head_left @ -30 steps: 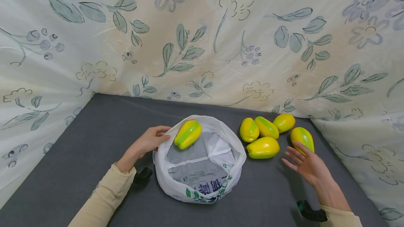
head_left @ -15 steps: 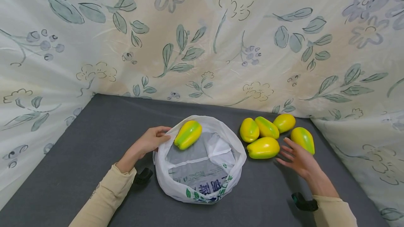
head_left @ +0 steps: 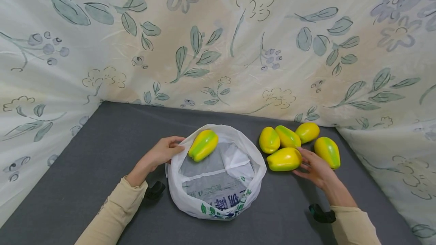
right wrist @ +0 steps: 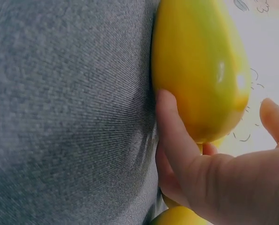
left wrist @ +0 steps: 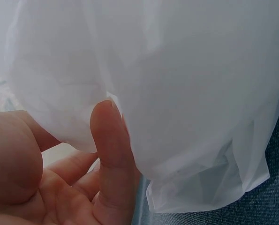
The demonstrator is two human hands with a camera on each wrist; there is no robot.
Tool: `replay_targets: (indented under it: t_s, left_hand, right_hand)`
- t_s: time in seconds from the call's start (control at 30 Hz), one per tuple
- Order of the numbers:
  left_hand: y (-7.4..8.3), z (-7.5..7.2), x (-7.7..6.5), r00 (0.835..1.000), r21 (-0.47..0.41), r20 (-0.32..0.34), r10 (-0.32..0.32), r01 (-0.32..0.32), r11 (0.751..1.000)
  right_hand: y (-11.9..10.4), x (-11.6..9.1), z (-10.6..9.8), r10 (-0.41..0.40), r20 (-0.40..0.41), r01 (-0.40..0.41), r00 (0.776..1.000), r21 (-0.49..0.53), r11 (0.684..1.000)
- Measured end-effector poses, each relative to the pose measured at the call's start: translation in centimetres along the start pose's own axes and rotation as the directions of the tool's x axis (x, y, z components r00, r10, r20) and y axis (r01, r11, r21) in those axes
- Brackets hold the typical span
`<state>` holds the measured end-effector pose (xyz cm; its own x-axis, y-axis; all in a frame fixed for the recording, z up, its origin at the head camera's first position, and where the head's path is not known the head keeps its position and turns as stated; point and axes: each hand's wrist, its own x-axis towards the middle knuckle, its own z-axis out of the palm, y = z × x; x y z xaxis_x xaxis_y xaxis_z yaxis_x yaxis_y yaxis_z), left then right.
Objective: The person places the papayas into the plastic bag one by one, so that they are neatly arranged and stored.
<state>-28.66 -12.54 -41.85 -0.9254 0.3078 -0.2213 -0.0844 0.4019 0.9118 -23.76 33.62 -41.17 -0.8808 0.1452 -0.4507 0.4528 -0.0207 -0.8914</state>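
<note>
In the head view my left hand (head_left: 161,151) pinches the left side of a white plastic bag (head_left: 173,184), which stands upright with its mouth rolled wide. The left wrist view shows a finger pressed on the thin white bag (left wrist: 195,93). One yellow-green papaya (head_left: 203,145) lies inside against the bag's left wall. To the right, my right hand (head_left: 316,169) is at the near end of a yellow papaya (head_left: 284,159). In the right wrist view, a fingertip touches this papaya (right wrist: 200,70) low on its side, while the thumb stands apart from it.
Behind that papaya lie several more: a papaya (head_left: 269,140) near the bag, a second papaya (head_left: 287,137) and a third papaya (head_left: 307,132). Another papaya (head_left: 327,152) lies right of my right hand. Dark grey cloth (head_left: 85,173) covers the table, and a floral curtain (head_left: 211,41) surrounds it.
My right hand has moved left, from beside the rightmost papaya to the end of the front yellow one. The left hand and the bag have stayed in place.
</note>
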Motion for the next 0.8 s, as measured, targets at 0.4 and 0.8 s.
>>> replay_targets:
  t_s: [0.4,0.8]
  left_hand:
    - [0.1,0.0,-0.2,1.0,0.003,-0.003,-0.003,0.003,1.0]
    - [0.0,0.1,-0.1,1.0,-0.004,-0.003,0.0,0.0,1.0]
  right_hand:
    - [0.3,0.0,0.4,-0.019,0.039,0.021,0.999,-0.053,0.998]
    - [1.0,-0.1,-0.2,-0.038,0.075,0.044,0.996,-0.071,0.997]
